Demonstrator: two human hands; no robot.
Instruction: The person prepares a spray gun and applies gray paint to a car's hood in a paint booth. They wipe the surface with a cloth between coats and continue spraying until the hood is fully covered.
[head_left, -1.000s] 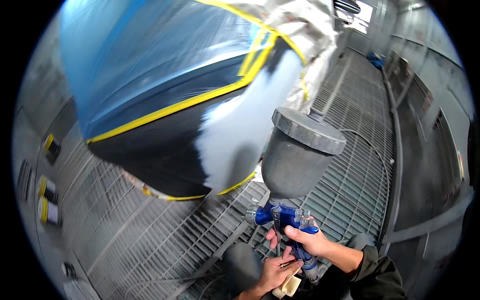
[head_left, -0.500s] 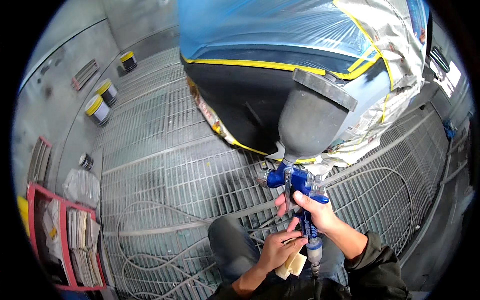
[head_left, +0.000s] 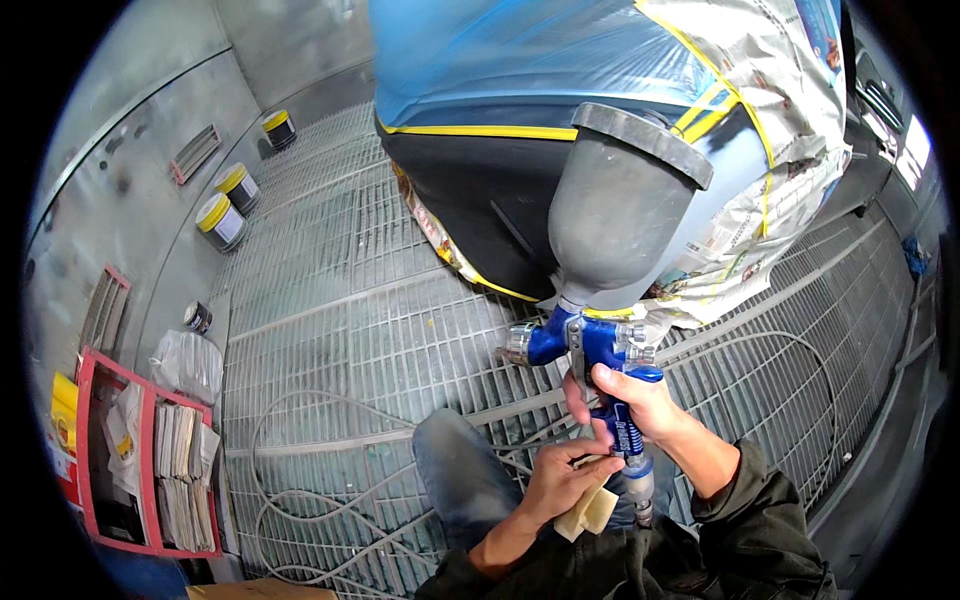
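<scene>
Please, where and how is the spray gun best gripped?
Probably by its blue handle, coming from the right: the nozzle points left, the bulky cup sits above, and the slim handle lets the right hand wrap it.

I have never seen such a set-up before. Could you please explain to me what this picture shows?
There is no robot: these are a person's two bare hands. A wide camera on the person's head looks down, so straight edges bend. The right hand grips a blue spray gun with a grey cup on top. The left hand, beside its handle, holds a folded cream cloth. Beyond is a dark panel below blue plastic sheet. Yellow-lidded cans stand on the grated floor.
</scene>
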